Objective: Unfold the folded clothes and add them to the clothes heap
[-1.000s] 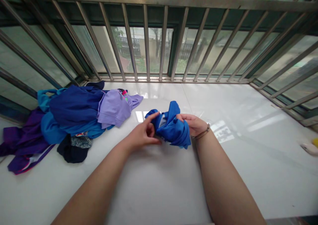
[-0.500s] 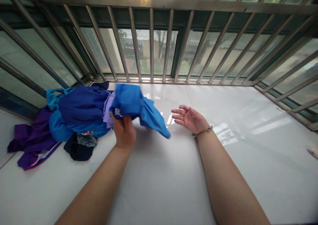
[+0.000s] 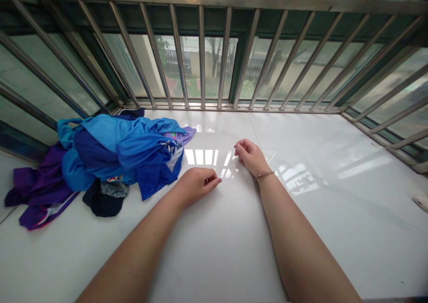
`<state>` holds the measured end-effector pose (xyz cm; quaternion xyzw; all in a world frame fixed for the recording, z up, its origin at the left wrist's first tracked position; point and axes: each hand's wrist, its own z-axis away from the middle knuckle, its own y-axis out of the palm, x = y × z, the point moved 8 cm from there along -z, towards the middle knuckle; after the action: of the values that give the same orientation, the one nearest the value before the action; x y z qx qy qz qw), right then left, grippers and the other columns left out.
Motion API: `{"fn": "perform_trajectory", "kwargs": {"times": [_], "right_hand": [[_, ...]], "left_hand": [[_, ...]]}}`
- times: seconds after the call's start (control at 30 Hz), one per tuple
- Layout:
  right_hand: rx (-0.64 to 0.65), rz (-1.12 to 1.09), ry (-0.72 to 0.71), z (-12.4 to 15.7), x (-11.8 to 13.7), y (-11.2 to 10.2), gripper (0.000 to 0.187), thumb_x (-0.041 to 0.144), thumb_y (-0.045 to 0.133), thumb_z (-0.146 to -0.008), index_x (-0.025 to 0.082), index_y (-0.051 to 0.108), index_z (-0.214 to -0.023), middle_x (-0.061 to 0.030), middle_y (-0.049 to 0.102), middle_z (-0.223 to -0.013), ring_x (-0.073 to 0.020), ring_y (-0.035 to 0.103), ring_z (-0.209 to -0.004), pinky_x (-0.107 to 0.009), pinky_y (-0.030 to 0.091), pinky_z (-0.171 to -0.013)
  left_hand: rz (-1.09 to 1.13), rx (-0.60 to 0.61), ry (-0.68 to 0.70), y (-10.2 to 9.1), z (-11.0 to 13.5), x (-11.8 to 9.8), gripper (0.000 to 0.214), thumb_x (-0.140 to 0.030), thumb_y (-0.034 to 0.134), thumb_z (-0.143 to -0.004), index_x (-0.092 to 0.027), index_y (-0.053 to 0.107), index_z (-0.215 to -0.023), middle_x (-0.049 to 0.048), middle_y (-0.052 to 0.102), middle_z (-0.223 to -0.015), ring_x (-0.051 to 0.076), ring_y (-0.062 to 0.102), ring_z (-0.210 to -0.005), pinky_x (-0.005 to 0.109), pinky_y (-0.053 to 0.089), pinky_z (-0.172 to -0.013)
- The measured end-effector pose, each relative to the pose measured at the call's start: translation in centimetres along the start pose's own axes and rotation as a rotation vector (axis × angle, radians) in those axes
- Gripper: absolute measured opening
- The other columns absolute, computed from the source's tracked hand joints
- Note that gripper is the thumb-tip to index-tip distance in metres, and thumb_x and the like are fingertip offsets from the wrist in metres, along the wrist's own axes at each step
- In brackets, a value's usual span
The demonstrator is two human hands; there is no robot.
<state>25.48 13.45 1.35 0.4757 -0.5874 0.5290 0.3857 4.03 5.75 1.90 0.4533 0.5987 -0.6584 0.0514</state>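
Note:
My left hand is low over the white surface, just right of the clothes pile, its fingers curled in and nothing seen in it. My right hand, with a thin bracelet at the wrist, is a little farther right. Its fingers are bent together, also with nothing visible in them. A bright blue garment with a white and dark print lies spread across the top of the pile. Under and around it are a dark blue garment, a purple garment with white and pink trim, and a lilac cloth.
A black cloth piece and a grey patterned one lie at the pile's front edge. Metal bars stand before the windows along the back and sides. The glossy white surface reflects the window light.
The blue garment has left my left hand and now lies on the pile at left. My left hand has moved right and lower. My right hand's spread fingers have curled in.

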Motion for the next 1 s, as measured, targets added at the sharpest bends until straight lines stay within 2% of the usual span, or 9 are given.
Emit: {"fn": "perform_trajectory", "kwargs": {"times": [0.07,0.13,0.23,0.3,0.5,0.67,0.77,0.83,1.0], "right_hand": [[0.031,0.402,-0.105,0.2,1.1,0.8,0.03,0.051,0.065,-0.101,0.024,0.067,-0.087,0.0004,0.069,-0.071,-0.0164,0.059,-0.064,-0.03,0.045,-0.067],[0.108,0.703,-0.17,0.6,2.1,2.1,0.024,0.042,0.061,-0.105,0.024,0.071,-0.091,-0.0017,0.072,-0.074,-0.0186,0.062,-0.069,-0.031,0.039,-0.067],[0.16,0.985,-0.199,1.1,3.5,4.1,0.023,0.038,0.058,-0.108,0.023,0.074,-0.101,-0.0066,0.079,-0.085,-0.0221,0.068,-0.076,-0.033,0.035,-0.066],[0.168,1.078,-0.212,1.4,4.3,5.4,0.026,0.039,0.054,-0.111,0.023,0.074,-0.104,-0.0092,0.081,-0.092,-0.0233,0.07,-0.078,-0.034,0.034,-0.066],[0.277,1.099,-0.228,1.8,4.4,8.3,0.028,0.042,0.055,-0.112,0.025,0.076,-0.105,-0.009,0.082,-0.096,-0.0238,0.072,-0.079,-0.034,0.035,-0.066],[0.329,1.093,-0.259,2.0,5.0,9.1,0.03,0.041,0.053,-0.113,0.024,0.077,-0.105,-0.0092,0.082,-0.097,-0.0244,0.073,-0.083,-0.034,0.036,-0.067],[0.338,1.04,-0.298,2.3,5.6,9.7,0.03,0.04,0.054,-0.113,0.024,0.077,-0.105,-0.0091,0.082,-0.097,-0.0248,0.073,-0.084,-0.033,0.037,-0.069],[0.312,0.956,-0.316,2.4,5.7,9.4,0.027,0.039,0.057,-0.112,0.024,0.077,-0.103,-0.0074,0.081,-0.093,-0.0237,0.072,-0.082,-0.032,0.037,-0.07],[0.116,0.571,-0.296,2.0,5.4,6.6,0.026,0.043,0.062,-0.107,0.024,0.073,-0.094,-0.0013,0.073,-0.076,-0.0168,0.061,-0.068,-0.03,0.04,-0.069]], "left_hand": [[0.011,0.059,-0.033,0.6,0.1,-0.2,0.032,-0.048,0.07,-0.101,-0.023,0.073,-0.082,-0.0003,0.071,-0.072,0.016,0.061,-0.066,0.029,0.036,-0.064],[0.02,0.088,-0.063,0.8,0.1,-0.4,0.032,-0.054,0.075,-0.097,-0.023,0.075,-0.088,-0.0015,0.071,-0.071,0.016,0.062,-0.066,0.029,0.036,-0.064],[0.022,0.126,-0.068,1.3,0.1,-1.2,0.038,-0.061,0.079,-0.092,-0.024,0.076,-0.101,-0.0022,0.071,-0.071,0.017,0.063,-0.066,0.029,0.037,-0.064],[0.031,0.148,-0.06,1.8,0.2,-1.9,0.045,-0.065,0.081,-0.09,-0.023,0.076,-0.105,-0.0017,0.071,-0.072,0.018,0.064,-0.066,0.029,0.038,-0.064],[0.127,0.174,-0.051,3.7,0.3,-3.8,0.05,-0.064,0.085,-0.089,-0.023,0.075,-0.116,-0.0007,0.074,-0.076,0.019,0.066,-0.069,0.03,0.04,-0.066],[-0.008,0.116,-0.02,4.0,0.1,-4.2,0.025,-0.048,0.073,-0.102,-0.023,0.076,-0.098,0.0018,0.075,-0.077,0.019,0.065,-0.068,0.031,0.035,-0.063],[-0.022,0.115,0.102,3.8,0.2,-4.8,0.029,-0.039,0.06,-0.108,-0.024,0.074,-0.087,0.004,0.077,-0.081,0.019,0.067,-0.071,0.031,0.035,-0.064],[-0.033,0.151,0.149,3.8,0.4,-4.9,0.031,-0.035,0.058,-0.108,-0.024,0.073,-0.084,0.0051,0.079,-0.085,0.02,0.069,-0.074,0.031,0.039,-0.066],[-0.146,0.193,0.059,3.5,0.2,-3.6,0.027,-0.031,0.058,-0.106,-0.025,0.078,-0.089,0.0065,0.08,-0.087,0.026,0.073,-0.08,0.033,0.045,-0.07]]}}
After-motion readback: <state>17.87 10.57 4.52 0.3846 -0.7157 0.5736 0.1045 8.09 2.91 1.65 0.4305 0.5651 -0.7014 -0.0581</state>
